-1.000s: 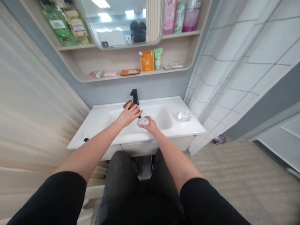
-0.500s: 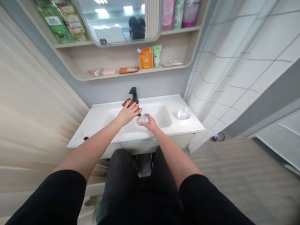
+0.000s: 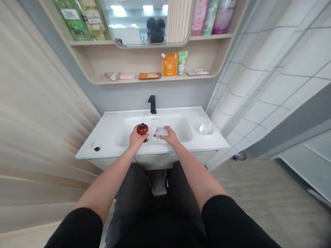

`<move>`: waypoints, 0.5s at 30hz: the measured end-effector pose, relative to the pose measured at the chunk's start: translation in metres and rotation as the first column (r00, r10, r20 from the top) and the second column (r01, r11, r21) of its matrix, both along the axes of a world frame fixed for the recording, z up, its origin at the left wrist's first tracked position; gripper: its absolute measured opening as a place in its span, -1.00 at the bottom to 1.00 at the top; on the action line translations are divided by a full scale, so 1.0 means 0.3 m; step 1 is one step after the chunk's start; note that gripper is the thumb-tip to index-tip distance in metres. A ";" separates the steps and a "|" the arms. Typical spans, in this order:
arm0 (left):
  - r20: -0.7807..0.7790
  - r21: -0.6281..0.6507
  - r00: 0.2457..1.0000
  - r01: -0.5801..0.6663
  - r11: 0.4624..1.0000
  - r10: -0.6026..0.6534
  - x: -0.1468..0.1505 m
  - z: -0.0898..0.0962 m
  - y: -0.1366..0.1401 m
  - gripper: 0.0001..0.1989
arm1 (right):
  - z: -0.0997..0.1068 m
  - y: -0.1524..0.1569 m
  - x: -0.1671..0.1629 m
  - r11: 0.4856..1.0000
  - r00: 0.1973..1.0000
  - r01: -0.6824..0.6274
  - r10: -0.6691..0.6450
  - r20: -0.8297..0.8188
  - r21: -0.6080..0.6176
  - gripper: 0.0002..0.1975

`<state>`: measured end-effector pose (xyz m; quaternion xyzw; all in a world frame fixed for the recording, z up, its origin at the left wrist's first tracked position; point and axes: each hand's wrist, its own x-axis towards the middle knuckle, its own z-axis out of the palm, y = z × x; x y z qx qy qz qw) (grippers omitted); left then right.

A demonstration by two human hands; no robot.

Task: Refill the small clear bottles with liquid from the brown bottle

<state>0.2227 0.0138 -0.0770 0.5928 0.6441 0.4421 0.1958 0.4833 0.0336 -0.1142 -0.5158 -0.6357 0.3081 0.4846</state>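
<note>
My left hand (image 3: 135, 139) is wrapped around a brown bottle (image 3: 142, 129), held nearly upright over the left part of the white sink basin (image 3: 184, 127). To its right, my right hand (image 3: 171, 136) grips a small clear container (image 3: 160, 131), which leans toward the bottle. A gap separates the two things. A small dark spot shows at the container's left edge; I cannot make out what it is. Behind both hands stands a black faucet (image 3: 153, 104). On the left of the counter lies a small black cap (image 3: 97, 149).
A clear box-like holder (image 3: 206, 128) stands on the right of the counter. The shelf above carries an orange pouch (image 3: 170, 64), a green tube (image 3: 182, 62), an orange packet (image 3: 150, 75) and a pink bar (image 3: 127, 76). A mirror (image 3: 144, 24) hangs above.
The brown bottle was tilted with its neck down at the clear container; now it is upright and apart from it. My left hand has come down and away from the faucet. The view has shifted.
</note>
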 end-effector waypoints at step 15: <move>0.216 0.093 0.973 -0.109 0.990 0.086 -0.262 -0.009 0.105 -0.25 | -0.022 0.009 0.012 0.991 1.000 0.027 -0.029 -0.012 -0.127 -0.17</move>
